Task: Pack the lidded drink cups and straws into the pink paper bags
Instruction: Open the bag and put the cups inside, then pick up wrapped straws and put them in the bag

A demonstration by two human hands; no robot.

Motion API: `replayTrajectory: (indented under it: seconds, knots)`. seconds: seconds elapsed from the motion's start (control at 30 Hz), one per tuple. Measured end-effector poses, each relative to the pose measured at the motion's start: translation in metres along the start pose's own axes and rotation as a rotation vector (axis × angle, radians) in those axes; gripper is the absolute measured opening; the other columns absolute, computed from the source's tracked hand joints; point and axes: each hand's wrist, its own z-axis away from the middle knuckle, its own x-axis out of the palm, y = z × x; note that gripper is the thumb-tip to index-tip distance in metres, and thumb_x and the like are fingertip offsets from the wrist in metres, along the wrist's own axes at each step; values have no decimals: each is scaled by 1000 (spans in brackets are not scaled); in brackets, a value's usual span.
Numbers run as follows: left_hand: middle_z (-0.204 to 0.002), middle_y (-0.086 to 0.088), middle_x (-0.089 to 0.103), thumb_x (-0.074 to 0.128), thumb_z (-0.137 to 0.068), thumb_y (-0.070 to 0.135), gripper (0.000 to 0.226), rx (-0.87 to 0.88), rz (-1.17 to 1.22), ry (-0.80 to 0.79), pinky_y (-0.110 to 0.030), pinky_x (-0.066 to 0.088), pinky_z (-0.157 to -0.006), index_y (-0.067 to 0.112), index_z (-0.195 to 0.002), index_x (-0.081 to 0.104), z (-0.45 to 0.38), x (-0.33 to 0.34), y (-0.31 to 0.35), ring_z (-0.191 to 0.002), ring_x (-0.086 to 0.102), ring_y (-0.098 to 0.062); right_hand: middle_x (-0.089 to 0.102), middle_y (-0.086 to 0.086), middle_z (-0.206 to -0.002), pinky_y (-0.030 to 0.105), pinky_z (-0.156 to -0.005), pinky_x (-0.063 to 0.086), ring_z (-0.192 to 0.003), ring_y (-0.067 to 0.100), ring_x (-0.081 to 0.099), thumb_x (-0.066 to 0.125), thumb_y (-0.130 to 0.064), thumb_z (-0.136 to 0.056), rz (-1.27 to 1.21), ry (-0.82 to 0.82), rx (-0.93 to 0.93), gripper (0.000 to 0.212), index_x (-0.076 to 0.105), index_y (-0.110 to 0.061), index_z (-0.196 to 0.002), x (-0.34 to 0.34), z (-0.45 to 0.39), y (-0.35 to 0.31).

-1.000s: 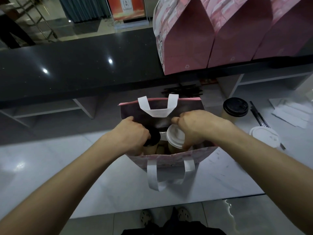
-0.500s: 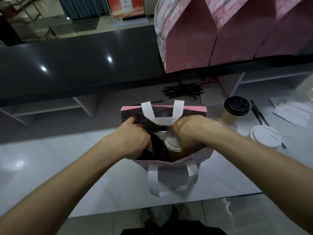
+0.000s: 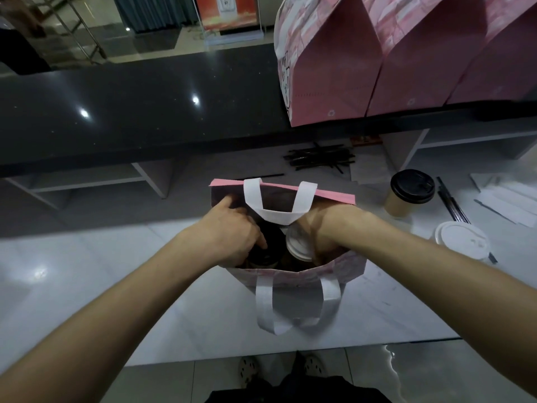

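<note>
An open pink paper bag point(image 3: 337, 196) with white handles stands on the white counter in front of me. Both hands reach into its mouth. My left hand point(image 3: 229, 231) grips a cup with a black lid point(image 3: 266, 257) on the bag's left side. My right hand point(image 3: 328, 228) holds a cup with a white lid point(image 3: 297, 248) beside it, its fingers hidden inside the bag. Another brown cup with a black lid point(image 3: 411, 189) stands on the counter to the right, near a white-lidded cup point(image 3: 462, 239). A heap of black straws point(image 3: 319, 158) lies behind the bag.
Three closed pink bags point(image 3: 334, 71) stand in a row on the raised dark counter point(image 3: 145, 106) at the back right. Loose black straws point(image 3: 453, 203) and white paper sheets point(image 3: 505, 199) lie at the far right. The white counter's front edge point(image 3: 290, 353) runs just below the bag.
Both hands have sunk deeper into the bag with the two cups, and the cups now sit lower inside it. The bag's far wall stands taller above my hands.
</note>
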Motion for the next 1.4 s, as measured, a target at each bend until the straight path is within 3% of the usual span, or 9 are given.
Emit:
replayTrajectory:
  seconds: [0.1,0.2,0.4,0.57,0.7,0.83,1.0,1.17,1.4]
  knots:
    - [-156,13,59,65,-102,40,52,-37,105,65,-42,25,-128,47,-153,57,0,-7,-4,-147,47,-17,50,-10,-81,20,-50,37,-63,8,46,86,-26,-88,-64,14,2,47,64,-28,-129,3,3,2]
    - [-150,9,63,77,-96,39,59,-82,339,172,-34,46,-114,38,-152,60,8,-20,-11,-135,58,-18,61,-3,-118,26,-76,49,-92,19,56,90,-34,-81,-20,76,-24,74,54,-29,-146,1,5,7]
    - [-113,20,70,75,-95,45,24,-229,560,313,-32,60,-93,41,-118,73,42,-49,-20,-101,65,-2,67,2,-133,37,-92,57,-113,25,66,76,-54,-91,161,231,-121,71,53,-24,-150,-11,16,16]
    - [-105,18,71,70,-94,44,23,-317,520,490,-33,60,-86,36,-115,75,53,-72,-17,-96,67,-4,62,-2,-147,42,-100,56,-128,24,62,73,-57,-95,-42,326,-177,74,45,-33,-159,-31,52,25]
    - [-114,8,70,72,-100,40,29,-331,319,618,-42,60,-87,30,-127,72,38,-88,-5,-103,67,-15,68,-8,-134,43,-99,57,-118,18,65,73,-55,-96,-241,513,-98,59,55,-37,-150,-36,91,46]
    - [-133,4,66,68,-101,42,40,-208,214,671,-43,55,-94,29,-139,68,6,-105,23,-119,64,-22,69,-8,-135,30,-98,52,-121,14,65,73,-50,-98,-382,689,88,53,62,-30,-146,-7,127,87]
    - [-140,-1,65,64,-104,37,41,-76,169,634,-48,51,-102,24,-143,67,-53,-122,74,-124,62,-28,74,-2,-124,38,-94,56,-110,21,69,68,-33,-102,-490,777,402,33,70,-24,-134,57,148,165]
    - [-141,1,63,63,-104,43,47,-12,160,577,-46,48,-107,26,-148,62,-118,-131,119,-128,59,-27,76,2,-119,42,-92,59,-104,27,71,65,-22,-98,-569,711,639,27,75,-21,-123,127,136,257]
    - [-136,6,66,64,-104,46,43,-125,342,510,-42,48,-106,30,-143,64,-203,-132,181,-126,61,-22,77,12,-104,35,-80,56,-99,34,72,73,-27,-95,-690,493,680,19,77,-11,-102,199,72,353]
